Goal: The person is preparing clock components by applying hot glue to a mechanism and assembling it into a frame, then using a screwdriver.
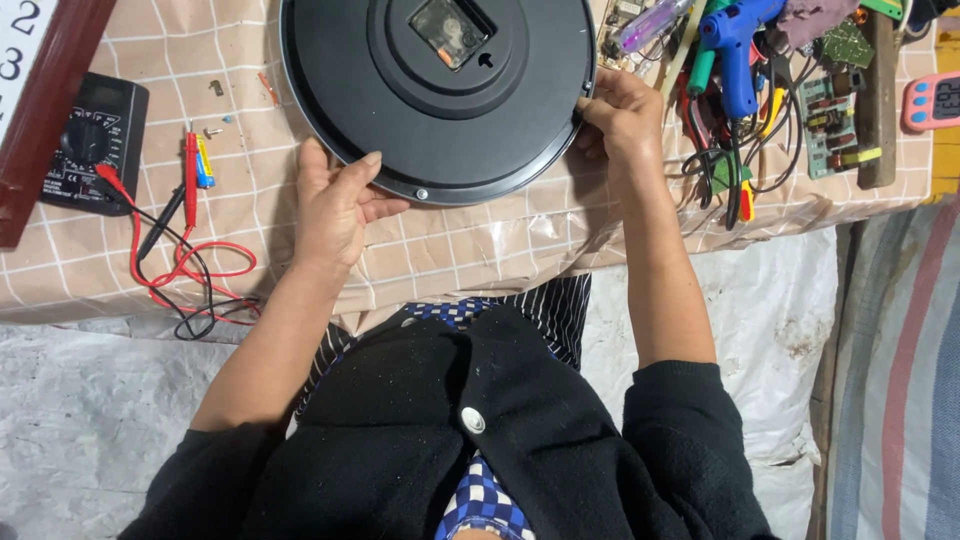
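My left hand (335,205) and right hand (620,118) pinch the clock's (400,110) rim, thumbs on top. It lies face down between them; its back is closed, screw in place.

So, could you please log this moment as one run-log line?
left hand: grips clock back lower-left rim | right hand: grips right rim | clock: face-down on table | multimeter: far left

Small repair workshop. Table (480,250) with checked cloth, meter (95,140) with red wires at its left end, glue gun (735,45) and circuit boards (825,110) at its right end.
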